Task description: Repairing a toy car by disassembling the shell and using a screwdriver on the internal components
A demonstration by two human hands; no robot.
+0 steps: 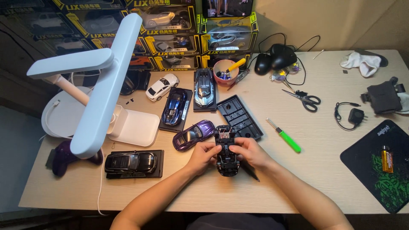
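I see both hands closed on a black toy car chassis (226, 150) near the worktop's (324, 170) front edge, middle. Left hand (203, 156) pinches its left side, right hand (250, 152) its right. It looks light, stiff plastic, probably fragile at the small clips, so I'd hold it by the long side rails. Purple car (194, 134) just left, green screwdriver (286, 137) to the right.

home hobby desk, model-car corner | boxed model cars (170, 25) stacked along the wall | loose toy cars on display bases (175, 107) | white desk lamp (98, 85) | green-handled screwdriver (286, 137), scissors (306, 100), mouse pad (381, 164) lying around | def someone's room, not a shop
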